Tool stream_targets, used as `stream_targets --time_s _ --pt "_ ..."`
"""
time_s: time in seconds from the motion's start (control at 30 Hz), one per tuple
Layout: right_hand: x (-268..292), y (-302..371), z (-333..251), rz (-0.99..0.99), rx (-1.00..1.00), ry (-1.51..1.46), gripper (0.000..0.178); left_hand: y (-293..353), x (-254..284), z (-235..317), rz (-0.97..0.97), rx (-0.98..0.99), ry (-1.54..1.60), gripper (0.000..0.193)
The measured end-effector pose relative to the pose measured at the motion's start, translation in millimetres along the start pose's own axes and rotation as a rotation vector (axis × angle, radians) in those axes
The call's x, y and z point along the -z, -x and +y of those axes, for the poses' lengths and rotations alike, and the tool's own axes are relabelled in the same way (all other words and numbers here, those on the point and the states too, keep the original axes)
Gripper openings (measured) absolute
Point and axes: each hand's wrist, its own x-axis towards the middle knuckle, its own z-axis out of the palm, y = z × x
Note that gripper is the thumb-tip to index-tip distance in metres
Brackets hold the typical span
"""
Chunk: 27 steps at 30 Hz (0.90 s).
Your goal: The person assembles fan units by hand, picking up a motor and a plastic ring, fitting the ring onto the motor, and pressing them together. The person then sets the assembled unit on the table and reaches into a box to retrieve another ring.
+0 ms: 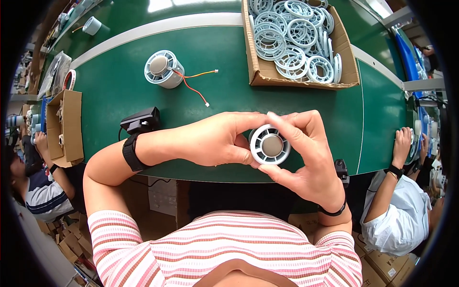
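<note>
Between my two hands, just above the near edge of the green table, is a small round fan unit (271,145) with a white spoked ring and a grey hub. My left hand (234,138) closes on its left side, thumb and fingers gripping. From the right, my right hand (306,148) curls round the ring, with the thumb at its lower rim and the fingers at its upper rim. Farther off stands a similar pale blue fan unit (164,69), tilted in view, with red and yellow wires (193,86) ending in white plugs.
A cardboard box (306,81) full of pale blue spoked rings (302,32) stands at the far right. Another cardboard box (71,126) is at the left edge, beside a tape roll (70,80). A white cylinder (92,26) lies far left. Co-workers sit on both sides.
</note>
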Motion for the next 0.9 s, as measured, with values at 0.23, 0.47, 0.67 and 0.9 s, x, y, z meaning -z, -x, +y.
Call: stream_targets --time_s 0.23,0.47,0.67,0.9 --pt "-0.9 2.7 0.2 -0.009 -0.022 0.014 0.070 0.8 -1.0 2.9 -0.005 -0.002 0.017 0.065" --pt "-1.9 5.1 3.7 0.009 -0.022 0.010 0.070 -0.5 4.9 9.3 -0.095 0.176 0.296 0.072" --pt "-2.9 3.2 2.9 0.005 -0.002 0.032 0.070 1.2 4.4 8.2 -0.001 0.318 0.490 0.072" --pt "-2.3 3.0 2.6 0.008 0.052 0.093 0.070 -0.4 2.5 -2.0 -0.024 0.205 0.477 0.065"
